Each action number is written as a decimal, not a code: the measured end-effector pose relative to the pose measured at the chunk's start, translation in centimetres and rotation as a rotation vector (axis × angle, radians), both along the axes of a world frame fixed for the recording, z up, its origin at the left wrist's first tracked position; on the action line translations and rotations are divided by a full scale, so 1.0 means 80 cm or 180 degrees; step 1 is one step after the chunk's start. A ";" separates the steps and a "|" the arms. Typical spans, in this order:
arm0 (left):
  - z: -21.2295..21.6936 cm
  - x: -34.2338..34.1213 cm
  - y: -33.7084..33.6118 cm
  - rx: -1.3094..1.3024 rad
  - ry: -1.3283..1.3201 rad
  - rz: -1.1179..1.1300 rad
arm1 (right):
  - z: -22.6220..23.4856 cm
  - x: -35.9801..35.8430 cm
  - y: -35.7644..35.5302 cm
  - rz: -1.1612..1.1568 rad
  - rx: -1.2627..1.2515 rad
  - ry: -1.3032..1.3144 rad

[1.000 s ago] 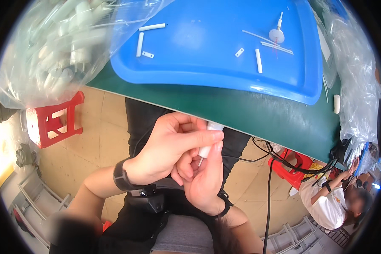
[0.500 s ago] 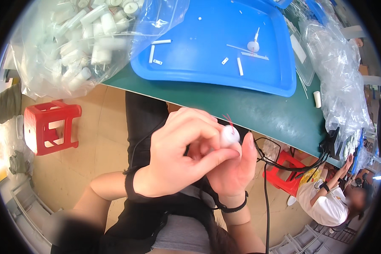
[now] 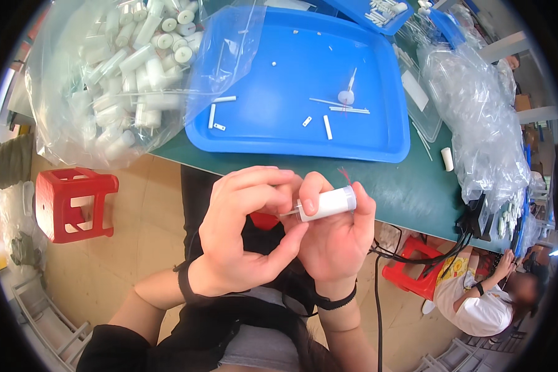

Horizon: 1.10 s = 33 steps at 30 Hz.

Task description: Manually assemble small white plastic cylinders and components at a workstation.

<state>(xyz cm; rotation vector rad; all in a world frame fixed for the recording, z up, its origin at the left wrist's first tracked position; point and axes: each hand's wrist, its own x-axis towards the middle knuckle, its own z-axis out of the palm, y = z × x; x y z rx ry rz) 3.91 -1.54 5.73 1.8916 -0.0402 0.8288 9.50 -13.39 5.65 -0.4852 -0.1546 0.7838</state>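
A white cylinder (image 3: 328, 204) with clear end caps lies tilted in my right hand (image 3: 335, 245), its thumb and fingers closed around it. Thin red wires (image 3: 345, 175) stick out of its upper right end, and a thin pale rod (image 3: 288, 213) comes out of the left end. Around that rod end curves my left hand (image 3: 242, 229), fingers bent and a gap between thumb and forefinger. Its thumb tip is close to the lower left end of the cylinder; whether it touches cannot be made out.
Beyond my hands a blue tray (image 3: 260, 139) on the green table (image 3: 173, 149) carries small white tubes and a round white part with a rod. A clear bag (image 3: 56, 118) of white cylinders is at left. Red stools (image 3: 74, 204) and a person (image 3: 477, 304) are nearby.
The cylinder has turned from end-on to side-on, showing its length and rod. My left thumb and fingers have spread apart and shifted left. The view has tilted, showing more of the table.
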 end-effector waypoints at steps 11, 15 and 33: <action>0.002 0.004 0.019 -0.0128 0.0087 -0.0044 | 0.015 0.005 0.024 -0.0310 -0.0345 -0.0793; -0.004 0.007 0.023 -0.0590 -0.0046 -0.0054 | 0.023 0.003 0.036 -0.0308 -0.0650 -0.1288; 0.140 0.077 0.217 0.1749 0.1556 0.2419 | 0.121 0.138 -0.016 -0.0277 -0.4724 -0.4235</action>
